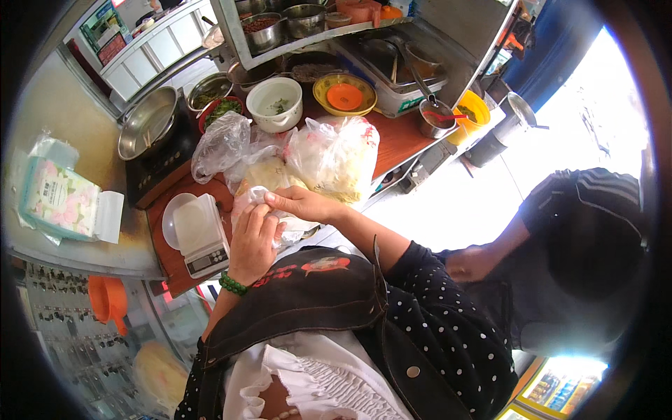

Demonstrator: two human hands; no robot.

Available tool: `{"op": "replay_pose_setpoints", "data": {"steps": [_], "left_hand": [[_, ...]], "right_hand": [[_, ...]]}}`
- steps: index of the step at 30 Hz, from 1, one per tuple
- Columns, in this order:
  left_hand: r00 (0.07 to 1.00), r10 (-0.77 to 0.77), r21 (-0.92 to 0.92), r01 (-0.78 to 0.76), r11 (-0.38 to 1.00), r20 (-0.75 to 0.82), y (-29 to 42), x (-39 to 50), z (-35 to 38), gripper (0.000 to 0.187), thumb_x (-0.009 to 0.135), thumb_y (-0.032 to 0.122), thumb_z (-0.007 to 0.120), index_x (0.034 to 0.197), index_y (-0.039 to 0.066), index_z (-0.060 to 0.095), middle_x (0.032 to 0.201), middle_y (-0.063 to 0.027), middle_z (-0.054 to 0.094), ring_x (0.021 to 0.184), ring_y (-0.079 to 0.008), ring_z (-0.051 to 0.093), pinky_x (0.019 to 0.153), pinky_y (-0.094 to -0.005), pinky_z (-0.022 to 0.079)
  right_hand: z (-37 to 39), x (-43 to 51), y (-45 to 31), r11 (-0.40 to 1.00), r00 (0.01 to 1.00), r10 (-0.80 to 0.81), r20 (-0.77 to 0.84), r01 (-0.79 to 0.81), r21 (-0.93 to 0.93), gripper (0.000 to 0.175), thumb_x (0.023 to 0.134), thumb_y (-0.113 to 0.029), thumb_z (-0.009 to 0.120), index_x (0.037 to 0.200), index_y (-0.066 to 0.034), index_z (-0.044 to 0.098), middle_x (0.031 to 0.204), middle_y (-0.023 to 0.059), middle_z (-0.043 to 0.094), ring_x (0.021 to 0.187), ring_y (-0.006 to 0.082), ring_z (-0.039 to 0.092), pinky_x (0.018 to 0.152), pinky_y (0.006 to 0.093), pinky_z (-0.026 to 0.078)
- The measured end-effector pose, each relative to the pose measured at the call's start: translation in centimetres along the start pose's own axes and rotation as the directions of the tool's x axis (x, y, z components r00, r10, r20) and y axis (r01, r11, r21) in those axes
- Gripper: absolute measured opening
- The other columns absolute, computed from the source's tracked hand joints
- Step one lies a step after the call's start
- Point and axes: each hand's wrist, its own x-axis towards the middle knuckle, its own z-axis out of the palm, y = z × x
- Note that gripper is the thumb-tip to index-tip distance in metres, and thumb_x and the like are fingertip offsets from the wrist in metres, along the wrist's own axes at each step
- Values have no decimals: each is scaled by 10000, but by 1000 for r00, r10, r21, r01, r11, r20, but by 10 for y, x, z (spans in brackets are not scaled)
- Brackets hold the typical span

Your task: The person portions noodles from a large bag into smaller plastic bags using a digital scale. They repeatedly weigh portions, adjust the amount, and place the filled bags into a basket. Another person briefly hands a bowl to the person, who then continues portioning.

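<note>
Both my hands meet at a thin, translucent plastic bag (251,196) near the front edge of the red-brown tabletop. My left hand (257,241), with a green bead bracelet at the wrist, has its fingers curled on the gathered plastic. From the right my right hand (302,203) pinches the same plastic between thumb and fingers. Just beyond lie a larger bag of yellowish food (338,157) and a crumpled clear bag (223,147). A white kitchen scale (205,236) with a round plastic dish stands left of my left hand.
Behind the bags stand a white pot (274,105), a yellow bowl (345,94) and a red bowl of greens (221,111). A steel pan (148,123) sits on a cooktop at the left. A steel cup (436,118) holds a red spoon. Another person (572,262) is close on my right.
</note>
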Motion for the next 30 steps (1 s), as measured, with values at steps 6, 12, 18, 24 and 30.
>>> {"op": "replay_pose_setpoints", "data": {"steps": [6, 12, 18, 24, 30], "left_hand": [[997, 50, 27, -52, 998, 65, 1, 9, 2, 215, 870, 180, 667, 1017, 38, 603, 1136, -120, 540, 1164, -326, 483, 1008, -478, 372], [991, -103, -55, 98, 994, -84, -14, 5, 11, 81, 897, 154, 612, 900, 73, 611, 926, -97, 524, 944, -308, 495, 856, -439, 379], [952, -306, -283, 290, 914, -13, -36, -29, 40, 251, 980, 150, 512, 769, 21, 558, 757, -147, 516, 793, -361, 480, 745, -449, 376], [911, -409, -365, 395, 843, 43, -57, -100, 79, 343, 987, 232, 534, 738, -2, 569, 741, -166, 562, 734, -327, 535, 701, -429, 413], [521, -692, -626, 769, 126, 500, -75, -127, 63, 507, 1065, 385, 388, 710, 54, 538, 679, -41, 520, 641, -109, 491, 616, -285, 380]], "right_hand": [[1, 3, -3, 963, 980, 128, -155, -85, 257, 419, 995, -381, 571, 1027, 14, 706, 931, 25, 673, 883, 92, 581, 795, 256, 459], [-7, 22, 18, 927, 935, 193, -298, -74, 367, 360, 1007, -348, 555, 874, -38, 680, 789, 14, 619, 722, 97, 550, 666, 256, 439], [-48, 57, 37, 793, 845, 239, -478, 115, 599, 310, 1034, -332, 489, 922, -60, 588, 769, 56, 616, 742, 196, 626, 751, 332, 525], [-85, 89, 83, 582, 706, 465, -534, 210, 786, 283, 1034, -322, 479, 889, -86, 539, 745, 50, 577, 656, 216, 588, 700, 373, 538], [-66, 81, 64, 860, 886, 242, -395, -8, 510, 276, 1018, -336, 511, 893, -98, 570, 722, 33, 536, 619, 176, 535, 626, 348, 514]]}}
